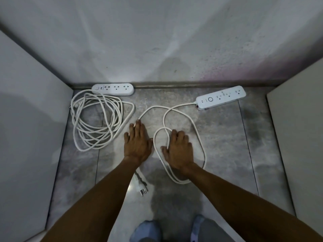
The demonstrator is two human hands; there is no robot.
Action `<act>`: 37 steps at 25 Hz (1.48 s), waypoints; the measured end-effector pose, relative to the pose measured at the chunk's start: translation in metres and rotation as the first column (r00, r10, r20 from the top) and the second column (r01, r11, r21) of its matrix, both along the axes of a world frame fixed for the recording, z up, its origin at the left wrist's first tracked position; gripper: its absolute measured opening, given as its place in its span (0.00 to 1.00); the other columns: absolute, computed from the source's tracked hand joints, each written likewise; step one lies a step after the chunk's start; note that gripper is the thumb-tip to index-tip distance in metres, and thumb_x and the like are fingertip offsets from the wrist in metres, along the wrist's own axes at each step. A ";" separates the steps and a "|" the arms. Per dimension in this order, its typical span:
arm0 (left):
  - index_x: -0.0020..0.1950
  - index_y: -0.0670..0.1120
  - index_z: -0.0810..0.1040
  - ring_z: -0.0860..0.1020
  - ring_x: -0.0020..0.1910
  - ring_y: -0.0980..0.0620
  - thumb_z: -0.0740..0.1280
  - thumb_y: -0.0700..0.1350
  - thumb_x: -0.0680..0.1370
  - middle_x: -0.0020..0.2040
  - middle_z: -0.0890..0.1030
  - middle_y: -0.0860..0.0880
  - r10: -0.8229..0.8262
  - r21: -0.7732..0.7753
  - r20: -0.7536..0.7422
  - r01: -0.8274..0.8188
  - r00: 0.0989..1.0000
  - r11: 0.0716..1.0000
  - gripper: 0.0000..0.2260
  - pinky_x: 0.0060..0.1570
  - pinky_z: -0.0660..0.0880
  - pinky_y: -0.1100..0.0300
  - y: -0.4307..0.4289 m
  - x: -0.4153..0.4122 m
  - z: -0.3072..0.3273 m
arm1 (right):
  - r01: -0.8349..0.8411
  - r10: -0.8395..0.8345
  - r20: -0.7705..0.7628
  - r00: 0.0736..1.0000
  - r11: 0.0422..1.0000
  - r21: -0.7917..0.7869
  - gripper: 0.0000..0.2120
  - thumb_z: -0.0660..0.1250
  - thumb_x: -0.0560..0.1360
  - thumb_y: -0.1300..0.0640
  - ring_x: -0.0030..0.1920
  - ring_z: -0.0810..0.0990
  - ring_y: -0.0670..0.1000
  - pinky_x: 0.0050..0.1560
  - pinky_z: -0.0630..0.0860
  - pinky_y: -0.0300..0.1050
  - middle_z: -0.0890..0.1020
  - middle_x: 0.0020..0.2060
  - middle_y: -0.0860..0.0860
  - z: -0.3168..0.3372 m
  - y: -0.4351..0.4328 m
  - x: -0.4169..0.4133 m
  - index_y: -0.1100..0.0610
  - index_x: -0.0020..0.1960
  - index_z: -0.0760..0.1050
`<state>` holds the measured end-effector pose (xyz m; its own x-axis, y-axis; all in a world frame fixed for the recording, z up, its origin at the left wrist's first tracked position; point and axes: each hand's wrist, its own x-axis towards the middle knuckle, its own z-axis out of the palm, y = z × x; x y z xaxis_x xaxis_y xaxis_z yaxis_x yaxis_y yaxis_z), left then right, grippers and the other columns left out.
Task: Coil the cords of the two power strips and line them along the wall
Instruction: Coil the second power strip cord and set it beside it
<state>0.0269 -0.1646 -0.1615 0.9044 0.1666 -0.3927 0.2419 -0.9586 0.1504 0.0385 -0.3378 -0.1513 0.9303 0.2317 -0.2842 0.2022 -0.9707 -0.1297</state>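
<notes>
The left hand (138, 144) lay flat and spread on the grey floor (227, 137), palm down, its fingertips on a run of the right strip's cord (181, 116); it gripped nothing. The right hand (178, 152) was flat too, fingers splayed, pressing down on the loose loops of that same cord without closing around them. The loops ringed the right hand and trailed back under the forearm. The plug (142, 186) lay on the floor beneath the left forearm. From the loops the cord ran up to the right power strip (221, 99), which sat askew, just short of the wall (157, 41). Off to the left, the other power strip (113, 89) rested against the baseboard (192, 84), with its own cord (97, 121) heaped in a rough coil just before it.
</notes>
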 end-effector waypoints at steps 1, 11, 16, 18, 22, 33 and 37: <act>0.81 0.41 0.44 0.43 0.80 0.40 0.52 0.61 0.82 0.82 0.43 0.42 -0.004 -0.002 0.002 0.004 1.000 1.000 0.36 0.77 0.48 0.40 0.002 -0.001 0.000 | 0.012 -0.012 0.011 1.000 1.000 0.010 0.26 0.59 0.77 0.50 0.56 0.77 0.63 0.50 0.78 0.54 0.70 0.64 0.63 0.001 0.000 0.005 0.62 0.70 0.63; 0.82 0.43 0.50 0.47 0.81 0.43 0.55 0.71 0.76 0.82 0.46 0.42 -0.218 -0.163 0.106 0.234 0.970 0.959 0.45 0.79 0.47 0.51 -0.030 -0.039 0.008 | 0.397 -0.396 -0.123 0.910 0.745 0.535 0.18 0.56 0.80 0.67 0.56 0.77 0.63 0.56 0.73 0.52 0.70 0.63 0.62 0.059 0.032 0.069 0.61 0.68 0.68; 0.80 0.39 0.57 0.54 0.80 0.40 0.49 0.71 0.78 0.80 0.56 0.38 -0.362 -0.187 0.133 0.382 0.923 0.905 0.43 0.77 0.55 0.45 -0.084 -0.084 -0.004 | 0.685 -0.561 -0.418 0.714 0.439 0.582 0.17 0.55 0.81 0.65 0.62 0.74 0.63 0.62 0.70 0.51 0.70 0.65 0.64 0.072 0.067 0.083 0.64 0.68 0.68; 0.79 0.39 0.60 0.58 0.79 0.38 0.49 0.71 0.78 0.79 0.60 0.37 -0.444 -0.177 0.133 0.462 0.886 0.869 0.42 0.77 0.56 0.44 -0.091 -0.087 -0.005 | 0.767 -0.550 -0.560 0.619 0.268 0.583 0.17 0.55 0.80 0.65 0.60 0.76 0.63 0.61 0.74 0.53 0.72 0.63 0.65 0.073 0.079 0.089 0.65 0.68 0.68; 0.80 0.41 0.57 0.58 0.79 0.39 0.55 0.69 0.77 0.79 0.61 0.38 -0.510 -0.178 0.146 0.530 0.848 0.830 0.41 0.77 0.54 0.44 -0.092 -0.083 -0.004 | 0.751 -0.341 -0.674 0.655 0.390 0.532 0.21 0.62 0.81 0.50 0.59 0.79 0.62 0.59 0.77 0.54 0.79 0.59 0.64 0.063 0.073 0.092 0.66 0.64 0.73; 0.74 0.37 0.69 0.69 0.73 0.39 0.62 0.62 0.80 0.73 0.72 0.37 -0.271 -0.198 0.403 0.372 0.874 0.907 0.33 0.71 0.67 0.44 -0.083 -0.073 0.000 | 0.351 -0.350 0.064 0.934 0.936 -0.004 0.33 0.59 0.79 0.44 0.76 0.56 0.67 0.73 0.59 0.64 0.57 0.76 0.65 0.019 -0.068 0.143 0.58 0.78 0.54; 0.70 0.40 0.73 0.74 0.65 0.37 0.60 0.61 0.80 0.65 0.77 0.39 -0.070 -0.279 0.371 0.183 0.926 0.943 0.29 0.64 0.70 0.43 -0.072 -0.037 0.010 | 0.290 -0.289 -0.025 0.957 0.957 0.003 0.35 0.57 0.80 0.39 0.77 0.53 0.66 0.73 0.58 0.65 0.51 0.79 0.61 0.014 -0.098 0.170 0.53 0.80 0.50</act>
<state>-0.0098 -0.2370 -0.1515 0.9977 -0.0341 -0.0585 -0.0010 -0.8717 0.4901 0.2081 -0.4361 -0.1373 0.9507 -0.0445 -0.3068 -0.0907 -0.9863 -0.1380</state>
